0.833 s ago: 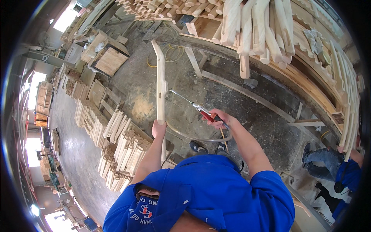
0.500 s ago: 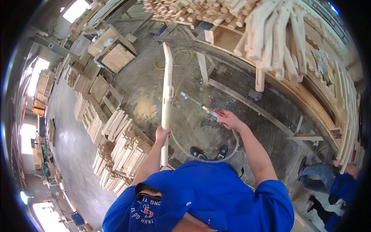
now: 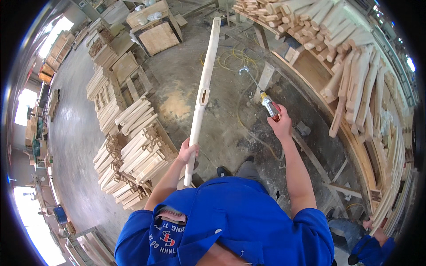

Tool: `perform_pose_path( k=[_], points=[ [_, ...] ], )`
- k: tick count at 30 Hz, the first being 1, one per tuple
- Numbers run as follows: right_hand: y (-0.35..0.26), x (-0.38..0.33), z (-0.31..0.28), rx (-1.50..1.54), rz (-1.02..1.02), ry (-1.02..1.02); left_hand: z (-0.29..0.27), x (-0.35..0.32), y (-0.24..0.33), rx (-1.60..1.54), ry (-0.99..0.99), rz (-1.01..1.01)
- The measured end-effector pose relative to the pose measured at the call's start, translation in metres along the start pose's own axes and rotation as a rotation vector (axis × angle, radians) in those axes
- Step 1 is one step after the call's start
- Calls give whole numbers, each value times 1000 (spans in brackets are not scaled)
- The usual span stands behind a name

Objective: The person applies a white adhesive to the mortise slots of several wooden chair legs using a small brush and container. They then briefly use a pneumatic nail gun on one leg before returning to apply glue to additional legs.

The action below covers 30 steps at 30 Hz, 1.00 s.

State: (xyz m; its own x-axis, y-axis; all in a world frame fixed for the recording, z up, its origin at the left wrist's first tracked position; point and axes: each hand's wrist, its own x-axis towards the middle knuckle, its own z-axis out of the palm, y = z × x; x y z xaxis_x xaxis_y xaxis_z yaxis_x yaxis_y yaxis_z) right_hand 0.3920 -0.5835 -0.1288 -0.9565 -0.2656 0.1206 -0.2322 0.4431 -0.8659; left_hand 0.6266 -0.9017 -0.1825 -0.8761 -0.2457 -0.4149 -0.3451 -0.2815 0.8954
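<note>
My left hand is closed around the lower part of a long pale wooden chair-leg-like piece. The piece slants up and away to the right, slightly bent at its far end, with an oval slot near its middle. In my right hand is a hose-fed air tool with a red handle, silver body and brass-coloured collar. Its thin rod ends in a small curved, fork-like tip, pointing away and left. The tip is apart from the wooden piece.
Stacks of wooden parts stand on the left. A long bench at right bears heaped wooden pieces. A yellow hose coils on the floor. A wooden box sits far off. Another person works at lower right.
The wooden piece has tilted rightward at its far end and turned, its slot now facing up. My right hand has moved farther away with the air tool. The view has shifted.
</note>
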Motion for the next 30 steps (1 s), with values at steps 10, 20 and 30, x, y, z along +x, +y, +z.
perform_pose_path(
  k=[10,20,30],
  points=[
    [5,182,87,-16,86,179,-33,10,13,105,297,29],
    [-7,401,136,-333,185,85,-26,-6,22,22,678,-223],
    [6,275,113,-402,-100,115,-35,-5,30,39,793,107]
  ],
)
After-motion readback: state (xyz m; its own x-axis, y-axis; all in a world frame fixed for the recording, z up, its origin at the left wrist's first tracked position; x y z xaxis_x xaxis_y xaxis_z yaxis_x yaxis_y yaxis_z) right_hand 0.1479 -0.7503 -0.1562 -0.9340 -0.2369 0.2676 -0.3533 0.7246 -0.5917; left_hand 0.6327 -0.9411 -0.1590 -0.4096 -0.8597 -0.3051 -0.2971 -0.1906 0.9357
